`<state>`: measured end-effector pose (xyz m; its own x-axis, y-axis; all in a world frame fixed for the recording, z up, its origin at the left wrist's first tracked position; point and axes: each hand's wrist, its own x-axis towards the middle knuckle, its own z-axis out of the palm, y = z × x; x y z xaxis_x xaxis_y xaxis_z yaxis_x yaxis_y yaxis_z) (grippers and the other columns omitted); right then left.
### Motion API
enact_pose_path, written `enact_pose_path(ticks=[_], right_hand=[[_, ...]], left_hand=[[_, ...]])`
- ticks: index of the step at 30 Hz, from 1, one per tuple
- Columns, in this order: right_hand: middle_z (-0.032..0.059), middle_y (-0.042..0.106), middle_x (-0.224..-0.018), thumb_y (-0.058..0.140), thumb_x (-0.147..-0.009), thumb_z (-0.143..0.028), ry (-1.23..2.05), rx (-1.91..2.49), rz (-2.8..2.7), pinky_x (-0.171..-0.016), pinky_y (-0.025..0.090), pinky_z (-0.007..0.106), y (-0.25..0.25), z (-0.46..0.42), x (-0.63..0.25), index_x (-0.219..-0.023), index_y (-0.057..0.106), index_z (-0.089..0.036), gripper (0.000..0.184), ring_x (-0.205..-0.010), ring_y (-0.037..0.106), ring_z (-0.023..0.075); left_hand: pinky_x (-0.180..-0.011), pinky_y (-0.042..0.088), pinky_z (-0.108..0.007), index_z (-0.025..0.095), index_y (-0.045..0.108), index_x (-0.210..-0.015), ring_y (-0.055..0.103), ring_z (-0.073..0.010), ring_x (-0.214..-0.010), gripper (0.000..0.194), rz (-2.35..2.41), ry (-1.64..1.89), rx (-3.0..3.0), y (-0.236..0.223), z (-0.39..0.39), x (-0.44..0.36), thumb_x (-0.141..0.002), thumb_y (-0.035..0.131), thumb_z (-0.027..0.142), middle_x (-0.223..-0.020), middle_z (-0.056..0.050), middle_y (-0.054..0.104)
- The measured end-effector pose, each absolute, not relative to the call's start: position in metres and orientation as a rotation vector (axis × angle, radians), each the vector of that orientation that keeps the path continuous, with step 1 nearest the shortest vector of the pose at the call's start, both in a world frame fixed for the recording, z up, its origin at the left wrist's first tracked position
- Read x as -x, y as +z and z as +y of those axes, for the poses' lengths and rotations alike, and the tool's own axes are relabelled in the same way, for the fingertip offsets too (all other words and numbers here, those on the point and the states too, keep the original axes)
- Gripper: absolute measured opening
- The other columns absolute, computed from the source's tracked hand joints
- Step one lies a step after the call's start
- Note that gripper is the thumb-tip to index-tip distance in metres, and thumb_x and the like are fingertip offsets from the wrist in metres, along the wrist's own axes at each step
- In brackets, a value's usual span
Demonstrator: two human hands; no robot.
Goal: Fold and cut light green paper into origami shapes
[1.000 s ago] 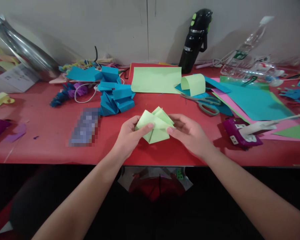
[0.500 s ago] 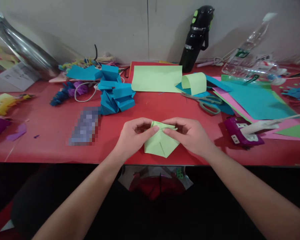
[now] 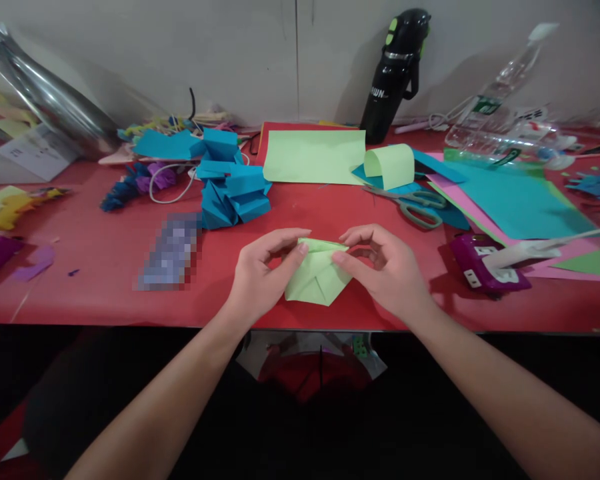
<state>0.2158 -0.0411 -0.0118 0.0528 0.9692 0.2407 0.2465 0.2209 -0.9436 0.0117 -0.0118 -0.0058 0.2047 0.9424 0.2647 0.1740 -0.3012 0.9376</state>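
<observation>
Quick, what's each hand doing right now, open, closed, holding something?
Left hand: closed on the folded green paper, thumb in front.
Right hand: fingers curled, thumb on the same paper; firmness of grip can't be told.

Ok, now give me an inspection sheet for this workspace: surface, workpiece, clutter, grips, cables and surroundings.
Surface: red tabletop, with a thin purple scrap at left.
Job's things: folded light-green paper piece between both hands; whether it touches the tabletop, I can't tell.
Clutter: blue folded-paper stack, grey-handled metal scissors, overlapping blue, pink and green paper sheets; one pixelated rectangular object, unidentifiable.
Grips: bare left grip on the paper piece's left side; bare right grip on its right.
Cables: thin white cable at right, leading to a purple plastic block.
Surroundings: pale grey wall behind; black bottle in front of it.
</observation>
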Motion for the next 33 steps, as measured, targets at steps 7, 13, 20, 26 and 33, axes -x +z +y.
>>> enact_pose_path(ticks=[7,13,20,26,33], right_hand=[[0.0027,0.069,-0.092,0.08,-0.08,-0.037,1.08,1.233,-1.27,-0.073,0.055,0.032,-0.008,-0.042,-0.213,-0.094,0.065,-0.023,0.025,-0.085,0.066,0.0183],[0.0018,0.067,-0.089,0.078,-0.082,-0.037,1.113,1.216,-1.164,-0.071,0.053,0.028,-0.005,-0.043,-0.211,-0.091,0.066,-0.022,0.021,-0.084,0.064,0.0157],[0.0021,0.068,-0.09,0.077,-0.084,-0.035,1.102,1.171,-1.135,-0.069,0.054,0.027,-0.004,-0.045,-0.21,-0.092,0.068,-0.022,0.017,-0.084,0.064,0.0153],[0.0035,0.069,-0.093,0.076,-0.084,-0.037,1.096,1.134,-1.165,-0.069,0.056,0.03,-0.002,-0.046,-0.209,-0.095,0.07,-0.023,0.018,-0.082,0.064,0.0165],[0.0045,0.073,-0.101,0.075,-0.086,-0.038,1.129,1.082,-1.21,-0.075,0.059,0.032,-0.003,-0.043,-0.214,-0.1,0.074,-0.025,0.019,-0.089,0.069,0.0186]], left_hand=[[-0.082,0.058,-0.027,0.019,0.074,-0.106,0.072,-0.0189,-0.093,0.017,1.006,1.18,-1.689,-0.002,-0.015,-0.012,-0.091,0.069,0.025,-0.101,-0.006,0.076],[-0.085,0.059,-0.028,0.019,0.072,-0.104,0.073,-0.0192,-0.093,0.015,0.98,1.156,-1.684,-0.001,-0.016,-0.011,-0.091,0.069,0.025,-0.1,-0.006,0.077],[-0.082,0.06,-0.029,0.018,0.071,-0.098,0.073,-0.0198,-0.09,0.013,0.948,1.118,-1.652,0.002,-0.02,-0.011,-0.088,0.073,0.026,-0.097,-0.006,0.077],[-0.071,0.059,-0.027,0.019,0.069,-0.09,0.072,-0.0176,-0.078,0.014,1.029,1.106,-1.709,0.008,-0.021,-0.013,-0.083,0.078,0.027,-0.086,-0.004,0.076],[-0.069,0.058,-0.026,0.019,0.07,-0.096,0.072,-0.0182,-0.08,0.015,1.007,1.111,-1.7,0.009,-0.018,-0.011,-0.083,0.077,0.025,-0.089,-0.005,0.077]])
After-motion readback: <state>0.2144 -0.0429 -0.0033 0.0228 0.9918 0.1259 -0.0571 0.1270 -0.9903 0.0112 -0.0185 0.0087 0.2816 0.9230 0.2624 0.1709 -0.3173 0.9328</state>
